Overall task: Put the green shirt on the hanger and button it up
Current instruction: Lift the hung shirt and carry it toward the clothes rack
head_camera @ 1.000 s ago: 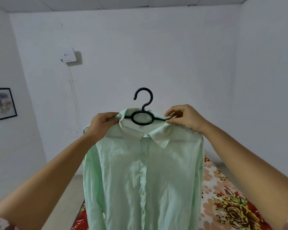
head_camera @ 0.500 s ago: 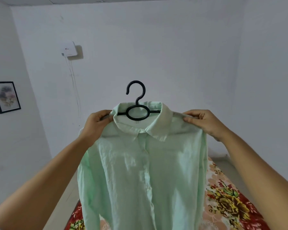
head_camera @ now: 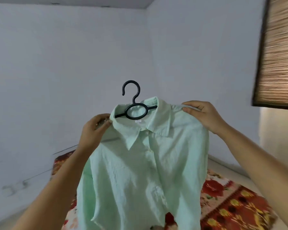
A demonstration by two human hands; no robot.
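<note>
Hands: left (head_camera: 94, 130), right (head_camera: 204, 115) grip green shirt (head_camera: 140, 171) shoulders | hanger (head_camera: 134, 108) inside

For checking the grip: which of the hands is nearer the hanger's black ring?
Left: the left hand grips the collar beside the ring; the right hand holds the shoulder, farther off.

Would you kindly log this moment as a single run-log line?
shirt: on hanger, held up above bedspread | left hand: grips shoulder beside collar | right hand: pinches other shoulder | buttons: cannot tell
</note>
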